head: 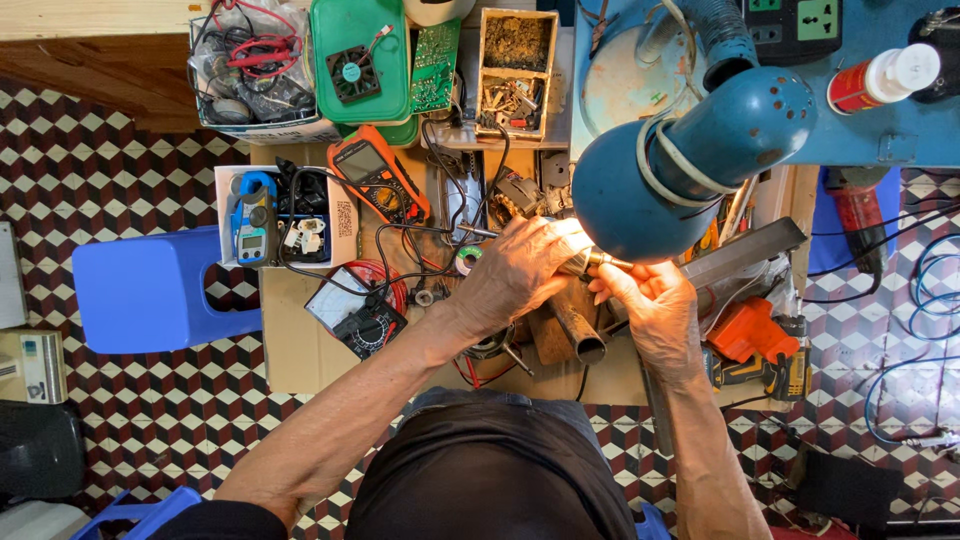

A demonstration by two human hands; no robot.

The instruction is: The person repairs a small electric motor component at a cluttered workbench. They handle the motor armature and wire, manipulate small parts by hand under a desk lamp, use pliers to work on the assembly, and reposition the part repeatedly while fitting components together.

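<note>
While the left hand (pixel 520 268) clenched a small metal part (pixel 585 262) under the blue lamp (pixel 690 160), its long axis pointed toward three o'clock, where the right hand (pixel 655 300) pinched its tip.

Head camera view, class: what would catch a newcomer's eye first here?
The big blue lamp hangs right of centre, throwing bright light on both hands below it. The left hand and right hand meet around a small metal part over the cluttered workbench. An orange multimeter lies to the left, near a blue stool.
</note>
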